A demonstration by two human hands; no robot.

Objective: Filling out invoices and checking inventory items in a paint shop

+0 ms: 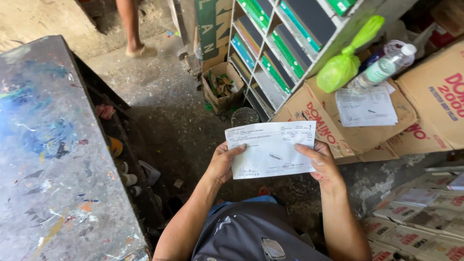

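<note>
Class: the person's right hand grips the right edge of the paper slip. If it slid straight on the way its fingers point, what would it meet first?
Probably the left hand. The right hand points leftward across the white paper slip it already touches, toward the opposite edge.

Daylight falls from the far left, brightening the concrete floor (159, 82) and paint-spattered tabletop (48, 145). Deep shadow lies under the table's right edge. The white slip (270, 150) is bright yet sharp. Wide-angle bending tilts the far shelf rack (285, 48).
</note>
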